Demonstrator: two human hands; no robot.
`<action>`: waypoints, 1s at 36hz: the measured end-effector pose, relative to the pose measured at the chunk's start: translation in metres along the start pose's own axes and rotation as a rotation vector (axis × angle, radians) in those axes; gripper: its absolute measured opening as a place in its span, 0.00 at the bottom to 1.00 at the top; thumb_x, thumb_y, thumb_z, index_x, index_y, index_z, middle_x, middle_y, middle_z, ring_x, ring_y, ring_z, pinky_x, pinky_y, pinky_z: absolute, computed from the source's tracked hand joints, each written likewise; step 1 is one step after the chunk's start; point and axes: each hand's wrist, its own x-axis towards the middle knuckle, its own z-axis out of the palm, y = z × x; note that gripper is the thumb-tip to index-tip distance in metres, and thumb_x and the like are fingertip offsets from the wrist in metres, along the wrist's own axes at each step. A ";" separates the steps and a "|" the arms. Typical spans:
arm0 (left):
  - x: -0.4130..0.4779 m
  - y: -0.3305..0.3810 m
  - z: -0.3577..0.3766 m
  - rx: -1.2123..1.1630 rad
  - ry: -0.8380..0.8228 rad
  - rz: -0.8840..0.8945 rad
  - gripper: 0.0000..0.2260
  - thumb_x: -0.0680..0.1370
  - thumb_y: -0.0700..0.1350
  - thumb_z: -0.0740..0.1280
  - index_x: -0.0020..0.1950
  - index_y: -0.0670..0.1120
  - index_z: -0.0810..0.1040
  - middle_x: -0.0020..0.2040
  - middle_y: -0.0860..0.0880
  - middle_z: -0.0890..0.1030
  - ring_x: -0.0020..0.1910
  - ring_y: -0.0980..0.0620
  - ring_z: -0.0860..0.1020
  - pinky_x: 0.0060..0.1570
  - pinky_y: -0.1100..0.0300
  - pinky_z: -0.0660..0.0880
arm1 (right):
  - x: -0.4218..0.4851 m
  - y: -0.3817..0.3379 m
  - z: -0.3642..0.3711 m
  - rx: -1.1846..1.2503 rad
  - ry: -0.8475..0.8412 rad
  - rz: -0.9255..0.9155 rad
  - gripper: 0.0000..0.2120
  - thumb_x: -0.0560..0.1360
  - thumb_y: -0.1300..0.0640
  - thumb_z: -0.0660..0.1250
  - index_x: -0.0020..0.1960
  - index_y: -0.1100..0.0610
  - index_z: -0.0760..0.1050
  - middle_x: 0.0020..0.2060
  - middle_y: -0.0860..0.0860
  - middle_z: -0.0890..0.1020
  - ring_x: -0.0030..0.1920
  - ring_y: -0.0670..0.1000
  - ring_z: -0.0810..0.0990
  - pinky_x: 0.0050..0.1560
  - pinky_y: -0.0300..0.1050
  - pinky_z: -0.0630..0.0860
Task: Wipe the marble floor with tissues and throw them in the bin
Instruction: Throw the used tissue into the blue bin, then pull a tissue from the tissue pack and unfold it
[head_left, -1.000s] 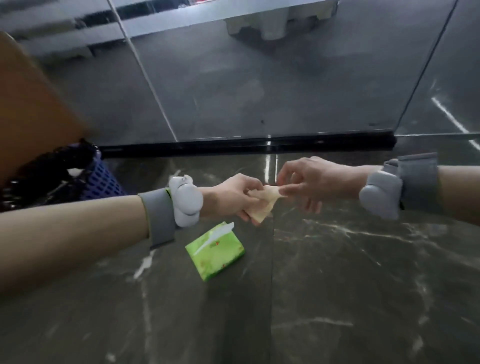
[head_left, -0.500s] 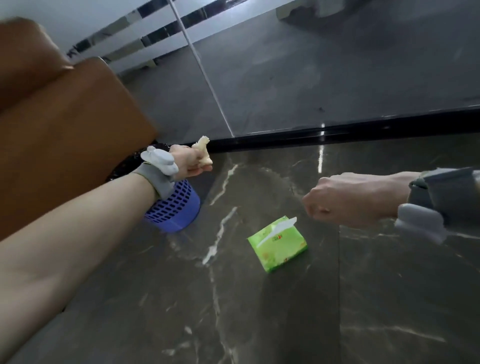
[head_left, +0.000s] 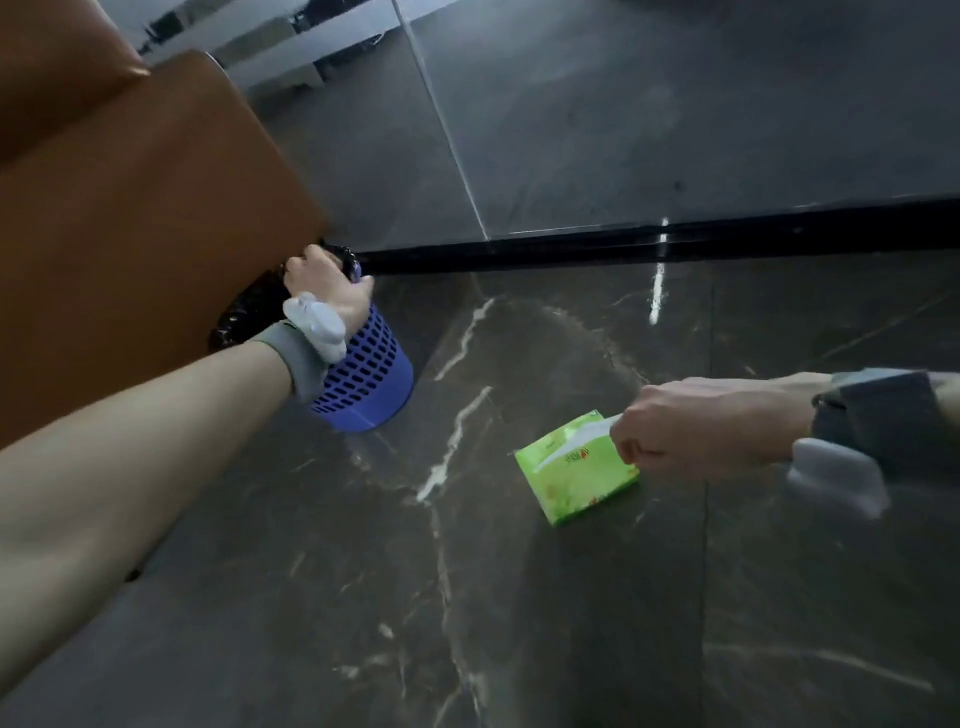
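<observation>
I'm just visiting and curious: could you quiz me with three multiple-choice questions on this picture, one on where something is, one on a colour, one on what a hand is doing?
1. Where is the left hand?
A. over the blue bin
B. flat on the marble floor
C. on the tissue pack

2. What colour is the tissue pack?
A. red
B. green
C. black

3. What is the right hand doing?
A. pinching the white tissue sticking out of the pack
B. lifting the bin
C. resting open on the floor

Answers: 1 A, it reaches over the rim; 2 B, the wrapper is bright green; 3 A, fingers close on the tissue's end.
</observation>
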 end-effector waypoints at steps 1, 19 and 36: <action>-0.010 0.008 0.009 0.032 -0.005 0.133 0.17 0.79 0.52 0.70 0.62 0.43 0.75 0.65 0.40 0.73 0.66 0.39 0.72 0.65 0.46 0.71 | 0.001 0.004 0.004 0.001 -0.015 0.002 0.10 0.80 0.51 0.58 0.49 0.47 0.78 0.39 0.43 0.79 0.38 0.48 0.81 0.42 0.49 0.83; -0.153 0.123 0.124 0.520 -0.948 0.948 0.08 0.78 0.48 0.65 0.42 0.46 0.76 0.41 0.50 0.79 0.41 0.46 0.80 0.34 0.59 0.72 | -0.041 0.050 0.037 0.028 -0.077 0.089 0.10 0.78 0.54 0.57 0.45 0.50 0.76 0.40 0.46 0.80 0.42 0.53 0.81 0.45 0.55 0.81; -0.104 0.166 0.023 0.405 -1.822 0.617 0.06 0.83 0.40 0.67 0.55 0.42 0.83 0.37 0.50 0.77 0.34 0.55 0.73 0.41 0.62 0.76 | -0.056 0.050 0.037 0.072 -0.094 0.113 0.12 0.79 0.55 0.56 0.47 0.52 0.79 0.42 0.48 0.83 0.43 0.52 0.82 0.44 0.48 0.80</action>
